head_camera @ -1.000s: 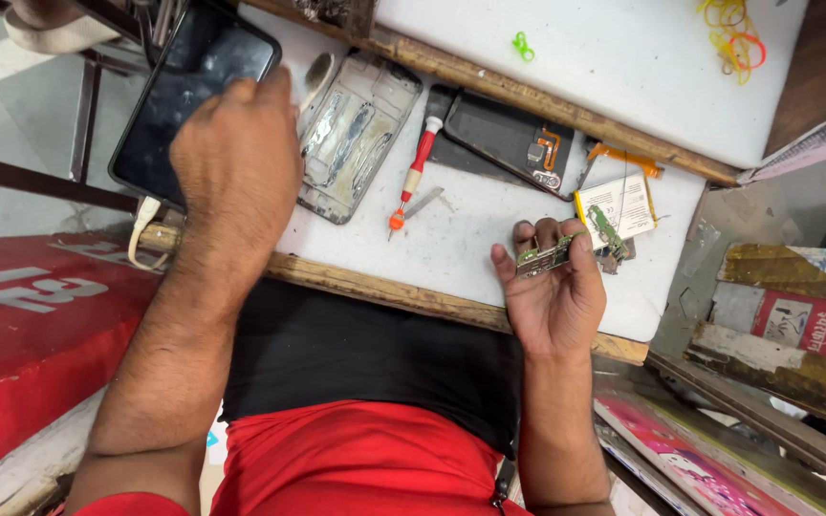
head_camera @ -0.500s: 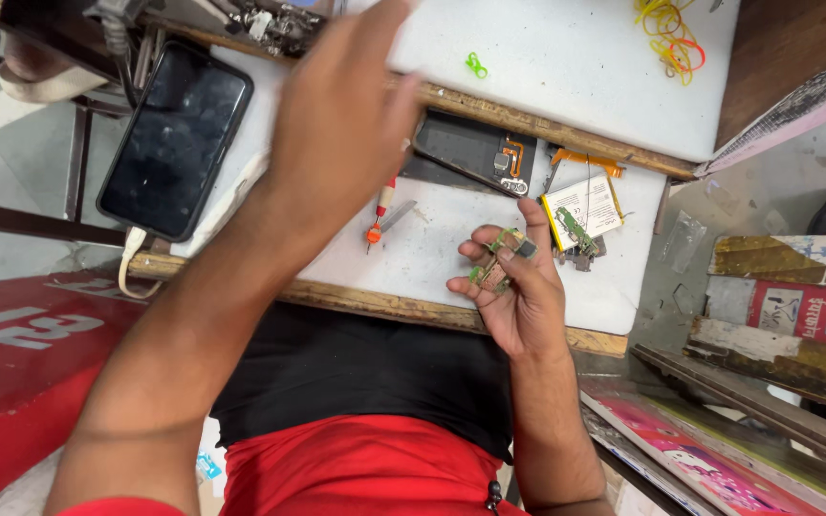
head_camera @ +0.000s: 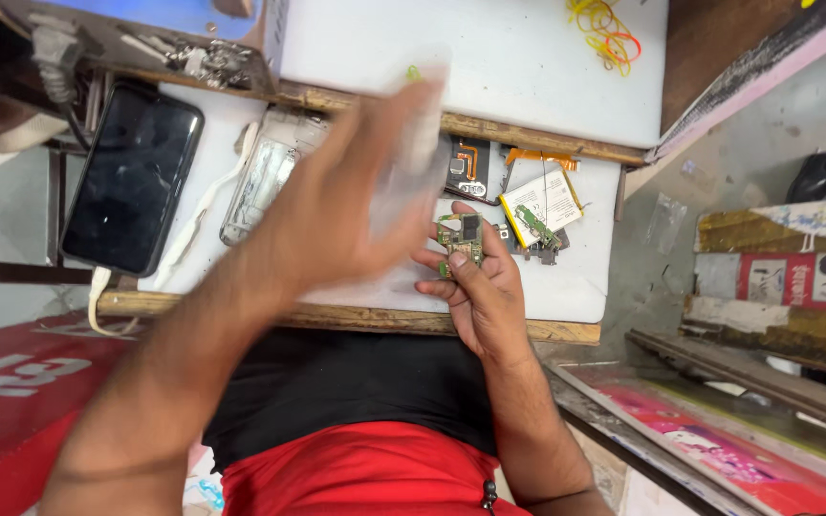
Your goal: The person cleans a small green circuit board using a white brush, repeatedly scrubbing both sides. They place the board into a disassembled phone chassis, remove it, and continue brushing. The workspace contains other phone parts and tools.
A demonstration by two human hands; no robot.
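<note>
White laminate covers the small workbench (head_camera: 566, 287), its wooden front edge just below both hands. Compared with half a second ago, the left hand (head_camera: 336, 220) has swung lower and rightward across the bench; it is motion-blurred, fingers spread, with what seems a clear plastic piece at its fingertips, though whether it grips it cannot be told. The red-handled screwdriver seen earlier is now hidden behind that hand. One black smartphone (head_camera: 131, 182) lies face up well left of the left fingers. One clear plastic tray (head_camera: 258, 186) sits just left of them; its contents are too blurred to make out. One white battery (head_camera: 539, 199) with a green strip on it lies just right of the right fingertips. The right hand (head_camera: 480, 287) pinches one small green circuit board (head_camera: 464, 239) between thumb and fingers, held above the bench. Several rubber bands (head_camera: 609, 29) lie far above the fingers.
</note>
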